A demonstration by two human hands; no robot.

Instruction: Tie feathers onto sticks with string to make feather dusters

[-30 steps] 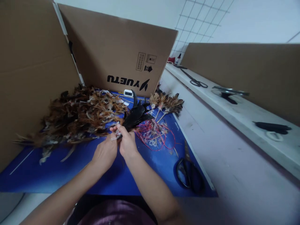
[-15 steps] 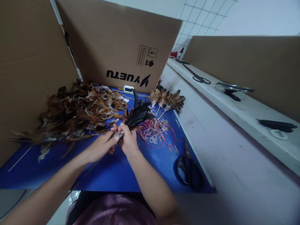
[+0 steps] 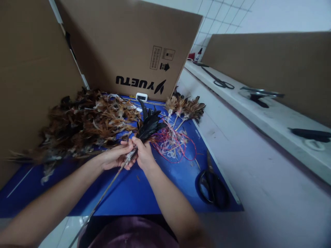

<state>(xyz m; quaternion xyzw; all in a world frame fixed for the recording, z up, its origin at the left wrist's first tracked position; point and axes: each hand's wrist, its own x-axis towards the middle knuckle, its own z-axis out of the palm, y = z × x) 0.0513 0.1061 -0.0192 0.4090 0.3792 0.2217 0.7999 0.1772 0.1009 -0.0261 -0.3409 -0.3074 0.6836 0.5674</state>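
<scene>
A bundle of black feathers [image 3: 150, 124] on a long thin stick [image 3: 106, 191] is held between both hands over the blue table. My left hand [image 3: 116, 156] wraps round the pale base of the bundle from the left. On the other side, my right hand [image 3: 141, 151] has its thumb and fingers closed on the same base. The stick runs from the hands down toward my lap. Just right of the feathers lies a tangle of pink and red string [image 3: 173, 144]. Part of my fingers is hidden under the bundle.
Brown feathers [image 3: 90, 120] are heaped at left. Several tan feather bundles [image 3: 184, 106] lie at back right, black scissors [image 3: 212, 187] at the front right. Cardboard [image 3: 129, 44] stands behind the blue table [image 3: 134, 199]. A white ledge [image 3: 271, 120] holds more tools.
The long stick has come into clearer view below the hands, and the black feathers point more upright. My left hand has turned, palm more upward. The view has shifted slightly.
</scene>
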